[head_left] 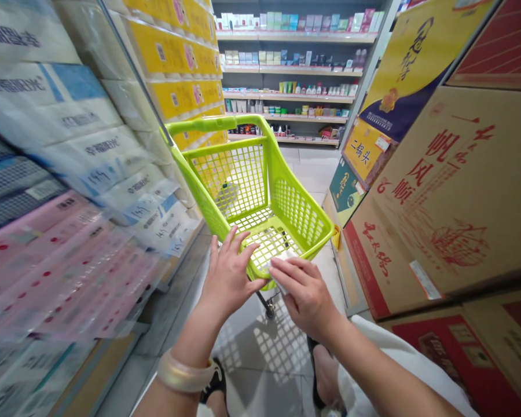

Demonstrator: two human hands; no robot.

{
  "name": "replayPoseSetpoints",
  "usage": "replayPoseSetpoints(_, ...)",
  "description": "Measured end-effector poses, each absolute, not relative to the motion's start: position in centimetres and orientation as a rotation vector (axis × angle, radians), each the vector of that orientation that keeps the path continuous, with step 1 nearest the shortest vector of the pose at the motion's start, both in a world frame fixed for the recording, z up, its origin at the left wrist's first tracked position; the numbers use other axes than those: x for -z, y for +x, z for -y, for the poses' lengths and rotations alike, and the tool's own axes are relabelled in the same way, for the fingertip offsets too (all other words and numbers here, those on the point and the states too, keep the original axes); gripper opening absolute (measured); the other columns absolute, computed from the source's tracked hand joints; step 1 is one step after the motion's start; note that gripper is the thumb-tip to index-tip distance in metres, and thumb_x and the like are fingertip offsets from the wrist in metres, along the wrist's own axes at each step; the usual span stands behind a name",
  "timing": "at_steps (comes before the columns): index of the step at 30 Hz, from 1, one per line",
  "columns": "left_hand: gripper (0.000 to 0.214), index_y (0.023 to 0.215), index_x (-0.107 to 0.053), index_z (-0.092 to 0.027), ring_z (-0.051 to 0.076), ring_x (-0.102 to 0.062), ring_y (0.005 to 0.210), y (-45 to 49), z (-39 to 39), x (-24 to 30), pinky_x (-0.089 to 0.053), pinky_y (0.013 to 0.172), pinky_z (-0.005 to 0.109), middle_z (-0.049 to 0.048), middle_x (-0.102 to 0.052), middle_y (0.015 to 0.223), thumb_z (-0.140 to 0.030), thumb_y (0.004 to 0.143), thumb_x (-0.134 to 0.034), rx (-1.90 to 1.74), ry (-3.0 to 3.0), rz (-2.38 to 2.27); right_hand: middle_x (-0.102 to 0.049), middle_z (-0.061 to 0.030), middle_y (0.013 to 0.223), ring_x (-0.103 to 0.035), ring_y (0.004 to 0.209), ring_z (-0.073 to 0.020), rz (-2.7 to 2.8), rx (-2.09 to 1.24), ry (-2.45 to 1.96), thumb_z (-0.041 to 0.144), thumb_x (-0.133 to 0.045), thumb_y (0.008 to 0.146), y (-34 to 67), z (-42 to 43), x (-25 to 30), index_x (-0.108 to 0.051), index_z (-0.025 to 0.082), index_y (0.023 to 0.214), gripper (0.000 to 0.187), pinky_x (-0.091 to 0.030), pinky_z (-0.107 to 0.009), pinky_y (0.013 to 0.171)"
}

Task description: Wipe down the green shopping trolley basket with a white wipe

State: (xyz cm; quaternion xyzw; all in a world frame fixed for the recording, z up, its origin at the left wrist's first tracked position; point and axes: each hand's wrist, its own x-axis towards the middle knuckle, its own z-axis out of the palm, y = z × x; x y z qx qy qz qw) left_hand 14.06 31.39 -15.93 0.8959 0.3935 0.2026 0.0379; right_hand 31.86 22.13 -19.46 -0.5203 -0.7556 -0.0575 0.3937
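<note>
A lime-green plastic shopping cart (193, 185) with lattice walls stands in front of me, and nothing shows inside its basket. My left hand (229, 267) hovers at or touches the near left part of the basket's rim, fingers spread, holding nothing; exact contact is unclear. At the near rim, my right hand (303, 289) presses a white piece of tissue or cloth (285, 255) against the green plastic, fingers bent over it. Most of that white piece is hidden under the fingers. The cart's handle (212, 123) is on the far side.
Packs of tissue paper (99, 145) are stacked on the left, with yellow packs (173, 49) beyond. Cardboard cartons (443, 191) form a wall on the right. Shelves (299, 69) of small boxed goods stand ahead. A caster wheel (270, 311) rests on the tiled floor near my feet.
</note>
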Motion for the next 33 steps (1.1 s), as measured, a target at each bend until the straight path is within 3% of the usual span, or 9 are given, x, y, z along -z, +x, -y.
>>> replayPoseSetpoints(5,0.050,0.119,-0.062,-0.019,0.036,-0.036,0.139,13.9,-31.2,16.0,-0.025,0.116,0.063,0.0139,-0.056,0.137,-0.024,0.071,-0.076,-0.591,2.779,-1.016,-0.063,-0.0051,0.133,-0.054,0.123,-0.0263,1.820,0.199,-1.486,0.005,-0.049,0.082,34.2,-22.8,19.7,-0.059,0.023,0.131,0.054,-0.046,-0.049,0.105)
replayPoseSetpoints(9,0.045,0.115,-0.065,-0.020,0.035,-0.041,0.135,14.0,-31.2,15.9,-0.025,0.116,0.064,0.0118,-0.061,0.130,-0.028,0.072,-0.077,-0.562,2.754,-1.038,-0.066,-0.0081,0.128,-0.050,0.132,-0.0259,1.620,0.259,-1.551,0.005,-0.044,0.086,36.0,-23.6,20.1,-0.061,0.022,0.128,0.048,-0.042,-0.054,0.109)
replayPoseSetpoints(16,0.044,0.114,-0.064,-0.022,0.035,-0.041,0.135,13.5,-31.4,15.6,-0.027,0.113,0.065,0.0093,-0.061,0.129,-0.028,0.072,-0.076,-0.537,2.735,-1.062,-0.062,-0.0073,0.135,-0.047,0.136,-0.0202,2.007,0.123,-1.271,0.004,-0.039,0.089,32.3,-22.7,20.1,-0.053,0.020,0.137,0.053,-0.040,-0.046,0.114)
replayPoseSetpoints(22,0.044,0.114,-0.064,-0.021,0.036,-0.040,0.136,13.3,-31.7,15.7,-0.025,0.113,0.067,0.0098,-0.061,0.129,-0.028,0.072,-0.075,-0.535,2.710,-1.067,-0.067,-0.0091,0.127,-0.053,0.131,-0.0253,1.578,0.216,-1.558,0.001,-0.040,0.085,36.9,-23.9,20.5,-0.061,0.022,0.129,0.054,-0.042,-0.054,0.111)
replayPoseSetpoints(29,0.040,0.111,-0.066,-0.022,0.036,-0.040,0.135,13.6,-31.7,16.1,-0.030,0.113,0.064,0.0091,-0.062,0.125,-0.023,0.071,-0.072,-0.627,2.696,-1.037,-0.062,-0.0074,0.135,-0.047,0.136,-0.0199,2.040,0.096,-1.205,0.003,-0.040,0.089,31.7,-22.8,19.9,-0.057,0.017,0.133,0.050,-0.040,-0.044,0.114)
replayPoseSetpoints(33,0.036,0.104,-0.069,-0.019,0.036,-0.041,0.134,13.5,-32.0,16.1,-0.030,0.115,0.062,0.0100,-0.064,0.121,-0.024,0.069,-0.076,-0.669,2.696,-0.987,-0.065,-0.0088,0.131,-0.052,0.131,-0.0213,1.817,0.146,-1.413,0.000,-0.038,0.085,34.6,-23.6,20.1,-0.061,0.018,0.129,0.053,-0.041,-0.047,0.113)
